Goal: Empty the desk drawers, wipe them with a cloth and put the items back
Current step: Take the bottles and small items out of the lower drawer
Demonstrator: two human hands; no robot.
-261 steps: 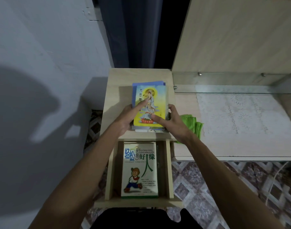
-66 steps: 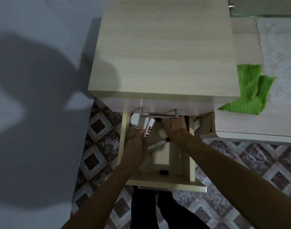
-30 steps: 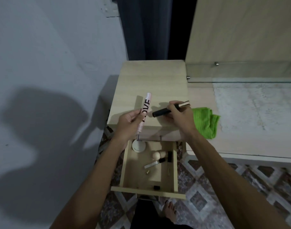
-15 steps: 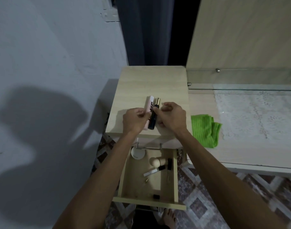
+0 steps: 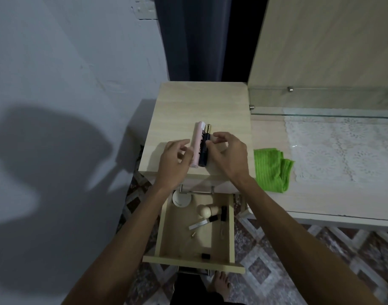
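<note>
Pink tube (image 5: pixel 196 144) and dark tube (image 5: pixel 204 148): side by side, touching, lying on the cabinet (image 5: pixel 201 106) top. Left hand (image 5: pixel 174 161) and right hand (image 5: pixel 229 155): flanking the tubes, fingers loosely curled, holding nothing. Drawer (image 5: pixel 195 259): pulled out below the cabinet top, holding small cosmetics. Green cloth (image 5: pixel 272 169): on the bench (image 5: pixel 320 208), right of the cabinet.

Two tubes (image 5: pixel 200 146) between loose hands (image 5: pixel 229 154)
</note>
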